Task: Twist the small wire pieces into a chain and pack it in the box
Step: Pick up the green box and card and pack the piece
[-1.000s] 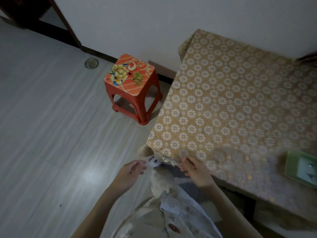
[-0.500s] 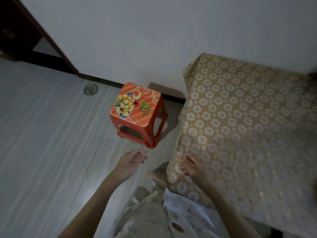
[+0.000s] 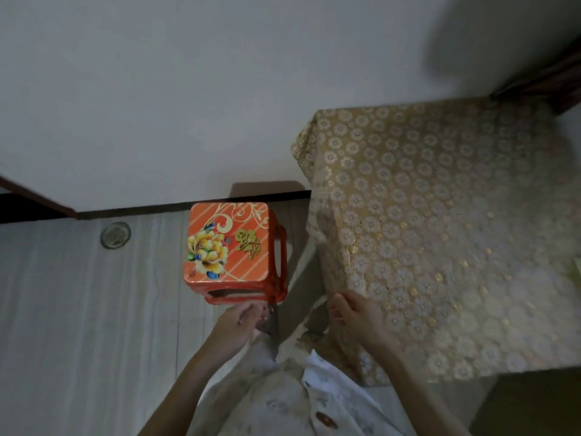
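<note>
Both hands are hovering in front of the person's body, and no wire pieces or chain are showing anywhere, so the twisting step does not look to be under way; by my judgement this is a preparatory moment, perhaps getting seated, before the wire work proper. The left hand [image 3: 240, 320] is reaching toward the near corner of the small orange plastic stool with the yellow flower print [image 3: 231, 247], its fingers loosely bent; something dark is showing at the fingertips, but it is too blurred to say whether the hand is pinching anything. The right hand [image 3: 355, 313] is resting against the hanging edge of the gold floral lace tablecloth [image 3: 440, 215], fingers fairly relaxed and gripping nothing that I can make out. A pale green sliver [image 3: 578, 267] is peeking in at the far right edge of the view, well apart from the right hand and beyond it across the cloth; it may be the box, though too little is showing to be sure. The next move is calling for bringing the wire pieces within reach of both hands.
</note>
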Tool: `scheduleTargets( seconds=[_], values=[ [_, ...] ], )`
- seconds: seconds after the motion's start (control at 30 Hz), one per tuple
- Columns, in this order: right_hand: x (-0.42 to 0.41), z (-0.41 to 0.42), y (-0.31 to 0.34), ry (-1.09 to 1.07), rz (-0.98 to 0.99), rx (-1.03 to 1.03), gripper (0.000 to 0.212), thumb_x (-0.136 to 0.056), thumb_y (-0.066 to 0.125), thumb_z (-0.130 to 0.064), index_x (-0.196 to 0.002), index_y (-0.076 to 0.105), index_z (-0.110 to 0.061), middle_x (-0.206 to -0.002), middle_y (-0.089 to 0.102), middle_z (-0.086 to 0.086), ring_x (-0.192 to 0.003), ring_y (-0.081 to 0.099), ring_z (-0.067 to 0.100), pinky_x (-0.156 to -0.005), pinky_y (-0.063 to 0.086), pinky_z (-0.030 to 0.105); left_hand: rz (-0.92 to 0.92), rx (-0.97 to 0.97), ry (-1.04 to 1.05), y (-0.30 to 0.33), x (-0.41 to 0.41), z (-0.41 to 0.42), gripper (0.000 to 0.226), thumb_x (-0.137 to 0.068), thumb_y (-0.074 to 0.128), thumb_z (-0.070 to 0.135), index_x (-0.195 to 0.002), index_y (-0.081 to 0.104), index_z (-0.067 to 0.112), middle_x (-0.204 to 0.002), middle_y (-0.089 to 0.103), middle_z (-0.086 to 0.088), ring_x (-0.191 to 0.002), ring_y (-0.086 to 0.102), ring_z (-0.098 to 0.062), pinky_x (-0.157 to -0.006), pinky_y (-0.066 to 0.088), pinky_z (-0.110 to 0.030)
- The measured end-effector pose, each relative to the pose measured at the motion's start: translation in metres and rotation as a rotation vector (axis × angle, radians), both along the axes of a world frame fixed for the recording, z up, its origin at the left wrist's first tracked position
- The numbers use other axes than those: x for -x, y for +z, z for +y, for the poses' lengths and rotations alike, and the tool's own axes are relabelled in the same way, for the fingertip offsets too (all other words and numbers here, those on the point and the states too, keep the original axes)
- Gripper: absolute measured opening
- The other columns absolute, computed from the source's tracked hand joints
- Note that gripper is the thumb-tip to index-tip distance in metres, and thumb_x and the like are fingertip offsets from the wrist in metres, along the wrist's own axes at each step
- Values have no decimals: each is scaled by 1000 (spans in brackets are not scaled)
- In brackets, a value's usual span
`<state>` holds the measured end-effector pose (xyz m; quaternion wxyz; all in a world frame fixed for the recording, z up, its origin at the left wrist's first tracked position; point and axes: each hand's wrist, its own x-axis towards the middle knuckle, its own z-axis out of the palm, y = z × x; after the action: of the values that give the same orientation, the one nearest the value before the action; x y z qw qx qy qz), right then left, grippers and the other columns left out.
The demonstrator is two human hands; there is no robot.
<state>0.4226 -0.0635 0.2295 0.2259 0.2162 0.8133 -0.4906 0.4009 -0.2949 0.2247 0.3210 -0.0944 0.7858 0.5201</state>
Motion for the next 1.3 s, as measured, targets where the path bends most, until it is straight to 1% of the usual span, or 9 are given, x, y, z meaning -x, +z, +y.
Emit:
scheduleTargets(
  seconds=[0.2, 0.33, 0.57, 0.87, 0.97, 1.07, 1.13, 1.2, 1.3],
  values=[
    [11, -33, -3, -201, -36, 60, 21, -100, 41, -20, -95, 62, -15, -85, 65, 8, -69, 60, 11, -56, 47, 11, 42, 28, -168, 3, 71, -26, 20, -98, 42, 27, -109, 58, 21, -100, 67, 6, -90, 63, -3, -77, 49, -16],
    [33, -32, -4, -315, -40, 65, 22, -99, 42, -27, -104, 62, -19, -88, 67, -3, -77, 65, 9, -64, 50, 20, 61, 39, -257, 3, 107, -20, 19, -98, 42, 28, -109, 57, 25, -102, 65, 7, -93, 62, -7, -85, 50, -26],
    [88, -4, -17, -429, 10, 42, 23, -99, 44, -23, -93, 65, -19, -79, 67, -2, -73, 64, 14, -64, 49, 24, 10, 83, -376, -16, 155, 4, 20, -99, 41, 28, -111, 56, 23, -99, 63, 11, -86, 61, 3, -68, 47, -8],
    [204, 69, -28, -329, -33, 70, 20, -99, 43, -19, -95, 62, -17, -88, 67, 4, -81, 65, 18, -79, 54, 37, -65, 140, -365, -32, 264, 74, 17, -99, 40, 33, -101, 57, 34, -102, 63, 12, -95, 61, -4, -83, 49, -23],
    [250, 96, -34, -296, -40, 63, 23, -99, 43, -21, -107, 62, -11, -91, 67, 0, -81, 65, 12, -79, 54, 32, -138, 62, -289, -33, 310, 110, 21, -99, 41, 29, -105, 60, 24, -100, 67, 5, -90, 65, -8, -77, 50, -20],
    [298, 120, -48, -245, -56, 29, 26, -98, 46, -22, -118, 58, -11, -98, 66, -2, -88, 64, 13, -82, 54, 30, -231, 5, -152, -39, 357, 149, 25, -99, 44, 28, -110, 62, 17, -100, 70, 2, -92, 67, -12, -82, 52, -27],
    [332, 136, -57, -202, -46, -23, 30, -97, 48, -21, -124, 55, -10, -104, 66, 2, -89, 62, 14, -77, 53, 24, -239, 5, -166, -44, 387, 175, 25, -98, 43, 31, -112, 61, 19, -108, 66, 3, -101, 63, -12, -91, 50, -31],
    [367, 151, -68, -170, -28, -84, 32, -98, 46, -18, -129, 51, -10, -107, 66, 8, -80, 60, 13, -60, 45, 9, -203, 48, -291, -50, 418, 200, 28, -97, 41, 40, -115, 57, 26, -117, 58, 8, -110, 54, -11, -99, 44, -35],
    [413, 168, -88, -150, 17, -185, 34, -98, 40, -12, -130, 50, -12, -87, 65, 6, -62, 58, 15, -44, 38, 11, -139, 109, -507, -63, 457, 231, 40, -99, 37, 41, -131, 49, 23, -131, 50, 11, -119, 48, -10, -99, 36, -23]
  ],
)
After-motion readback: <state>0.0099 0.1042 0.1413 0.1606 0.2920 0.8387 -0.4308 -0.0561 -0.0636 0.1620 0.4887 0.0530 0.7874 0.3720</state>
